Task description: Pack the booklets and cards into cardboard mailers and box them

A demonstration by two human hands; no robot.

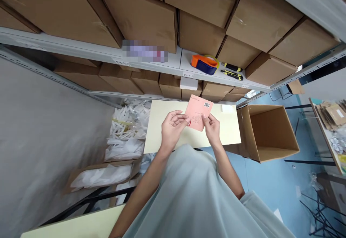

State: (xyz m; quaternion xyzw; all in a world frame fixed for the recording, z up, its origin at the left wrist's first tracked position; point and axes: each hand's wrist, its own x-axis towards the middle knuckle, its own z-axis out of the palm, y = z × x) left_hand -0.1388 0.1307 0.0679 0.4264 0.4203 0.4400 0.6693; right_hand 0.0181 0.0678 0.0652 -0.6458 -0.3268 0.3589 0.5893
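Card, pink and rectangular (196,107), held up by both hands over the near part of a pale yellow table (229,129), in front of the person's body. Left hand (173,128): grasping the card at its lower left edge, thumb and fingertips pinched together, remaining fingers loosely curled. Right hand (213,128): grasping the lower right edge, thumb laid on the printed face, fingers behind. Card tilted slightly; barcode (207,105) near its upper right corner, small print below, too fine to read. Red mark (189,124) at the lower left, partly covered by the left thumb.

Small white slip (227,108) on the table, near its far right corner. On the shelf (186,58) beyond: an orange-and-blue object (205,66), with two black-and-yellow cutters (232,71) just beside it, to the right. Brown cartons (201,32) behind these. Open cardboard box (247,135) to the right of the table; heap of white scraps (128,120) to its left.
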